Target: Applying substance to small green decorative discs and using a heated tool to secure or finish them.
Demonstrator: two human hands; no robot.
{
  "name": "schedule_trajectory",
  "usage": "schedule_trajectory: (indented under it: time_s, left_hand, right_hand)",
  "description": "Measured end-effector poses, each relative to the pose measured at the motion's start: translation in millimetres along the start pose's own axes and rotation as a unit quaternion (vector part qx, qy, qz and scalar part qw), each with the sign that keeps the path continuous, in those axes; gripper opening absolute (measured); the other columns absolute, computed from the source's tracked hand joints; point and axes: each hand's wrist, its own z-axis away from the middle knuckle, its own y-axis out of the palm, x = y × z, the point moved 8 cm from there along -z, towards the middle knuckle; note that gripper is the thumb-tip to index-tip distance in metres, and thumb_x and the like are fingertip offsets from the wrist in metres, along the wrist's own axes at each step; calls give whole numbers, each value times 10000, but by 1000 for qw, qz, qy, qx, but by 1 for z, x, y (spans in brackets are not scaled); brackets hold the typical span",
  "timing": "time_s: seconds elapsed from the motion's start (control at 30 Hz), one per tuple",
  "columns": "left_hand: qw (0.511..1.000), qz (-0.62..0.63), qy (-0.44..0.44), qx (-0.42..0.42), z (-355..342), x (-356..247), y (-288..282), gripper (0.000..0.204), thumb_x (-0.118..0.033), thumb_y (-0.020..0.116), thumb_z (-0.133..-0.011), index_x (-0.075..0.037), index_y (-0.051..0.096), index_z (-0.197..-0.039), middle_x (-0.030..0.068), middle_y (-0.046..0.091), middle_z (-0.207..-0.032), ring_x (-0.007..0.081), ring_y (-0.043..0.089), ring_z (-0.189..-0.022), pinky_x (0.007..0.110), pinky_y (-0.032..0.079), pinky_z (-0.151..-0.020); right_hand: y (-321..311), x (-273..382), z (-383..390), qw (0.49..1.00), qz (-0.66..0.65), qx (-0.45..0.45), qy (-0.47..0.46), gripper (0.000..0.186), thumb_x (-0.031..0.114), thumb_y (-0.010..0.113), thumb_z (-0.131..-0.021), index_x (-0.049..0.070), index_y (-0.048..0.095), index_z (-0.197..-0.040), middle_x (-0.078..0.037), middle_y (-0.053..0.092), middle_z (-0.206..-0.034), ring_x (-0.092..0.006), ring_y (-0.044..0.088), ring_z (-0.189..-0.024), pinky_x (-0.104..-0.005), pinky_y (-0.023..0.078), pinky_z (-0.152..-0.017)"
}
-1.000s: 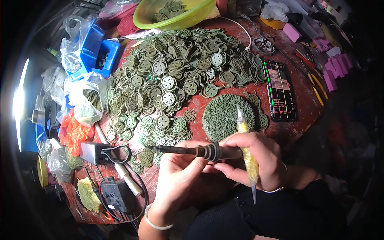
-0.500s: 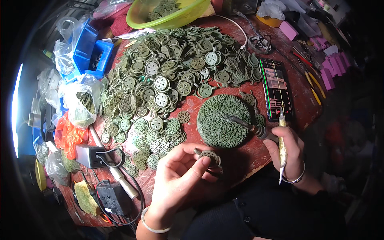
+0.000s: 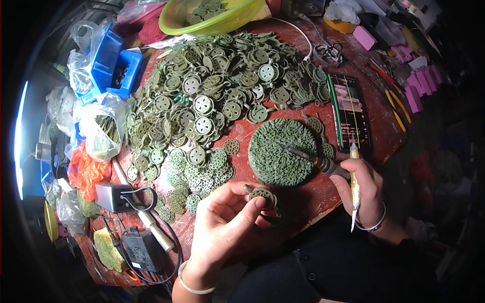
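Note:
My left hand point(image 3: 227, 219) pinches a dark green openwork disc with a short stem point(image 3: 263, 196) between thumb and fingertips. A second piece partly shows below it, mostly hidden by the fingers. In my right hand point(image 3: 362, 194) are two tools: a soldering-iron-like pen point(image 3: 331, 167) with a dark metal tip, and a slim gold-handled carving tool point(image 3: 355, 189) with a pale pointed end, lying across the fingers. The pen's tip is over a round green crumbly-topped block point(image 3: 280, 151); whether it touches cannot be told. Near the left hand lie flat green openwork discs point(image 3: 194, 177).
A big heap of similar stemmed discs point(image 3: 217, 86) covers the red table's middle. Behind it stands a yellow-green basin point(image 3: 222, 25). A phone point(image 3: 349, 112) lies right of the block. Blue bins point(image 3: 118, 65), plastic bags point(image 3: 103, 129) and a black power box with cables point(image 3: 144, 250) line the left.
My right hand and its two tools have shifted very slightly to the left. The left hand keeps its pinch on the disc, nearly still.

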Motion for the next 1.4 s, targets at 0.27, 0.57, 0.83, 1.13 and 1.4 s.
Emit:
schedule_trajectory:
  time_s: [0.27,0.57,0.83,1.13,1.4]
  left_hand:
    - [1000,1,3,-3,1,1,-4,111,-4,624,-924,23,609,-1030,92,681,-946,155,667,-824,271,555,-685]
    - [1000,3,10,-14,-1,2,-3,110,17,615,-915,16,599,-1023,155,691,-981,211,690,-809,281,571,-645]
    - [999,24,-11,-21,-1,5,-2,86,-4,632,-913,13,609,-994,132,694,-929,215,698,-786,275,568,-635]
    - [999,44,-24,-17,-1,5,0,94,-45,641,-921,14,619,-991,127,697,-906,221,702,-774,285,567,-631]
    - [998,54,-28,-24,0,7,-2,87,-28,646,-912,7,620,-987,140,697,-914,236,705,-783,291,569,-632]
  right_hand:
    - [1,1,-1,1000,1,3,-4,300,48,785,-763,-9,570,-964,-173,614,-816,-340,624,-690,-378,497,-613]
    - [0,6,11,995,-99,9,-12,266,162,768,-827,2,588,-941,-88,589,-723,-228,585,-597,-323,468,-553]
    - [9,13,9,992,-123,35,-23,271,172,768,-828,-1,590,-935,-98,617,-752,-237,608,-617,-324,488,-570]
    - [10,12,10,991,-129,35,-17,274,173,765,-831,-3,585,-941,-96,615,-748,-226,601,-613,-324,484,-562]
    - [10,14,9,991,-122,42,-25,269,159,770,-821,-2,589,-939,-103,622,-766,-244,615,-625,-332,492,-569]
